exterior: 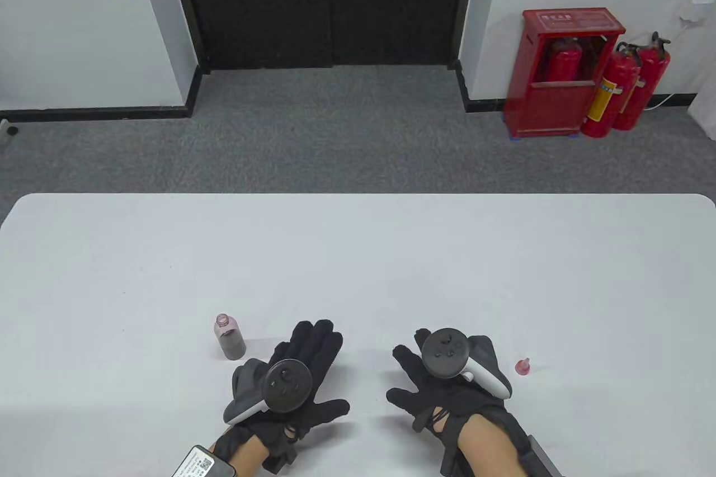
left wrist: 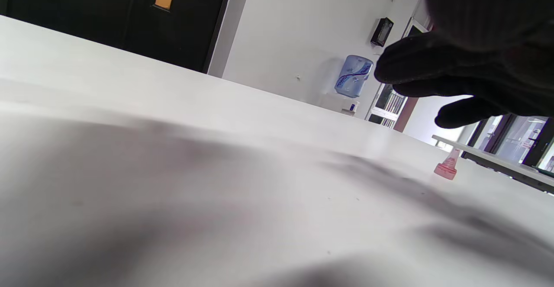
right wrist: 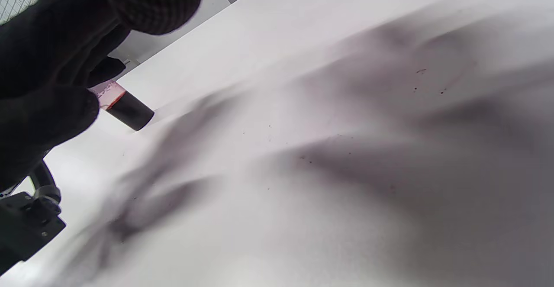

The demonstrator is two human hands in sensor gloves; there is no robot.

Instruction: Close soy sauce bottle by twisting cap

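Note:
A small clear soy sauce bottle (exterior: 229,336) with dark liquid stands upright and uncapped on the white table (exterior: 358,253), just left of my left hand (exterior: 299,373). Its lower part shows in the right wrist view (right wrist: 126,110). A pink nozzle cap (exterior: 523,367) stands on the table just right of my right hand (exterior: 442,373); it also shows in the left wrist view (left wrist: 447,169). Both hands lie flat and open on the table, palms down, holding nothing. My left fingers (left wrist: 433,62) hang in at the top right of the left wrist view.
The table's far edge (exterior: 358,195) runs across mid-frame, with grey carpet beyond. A red fire extinguisher cabinet (exterior: 559,71) and extinguishers stand by the far wall. A phone-like device (exterior: 204,464) is strapped at my left wrist.

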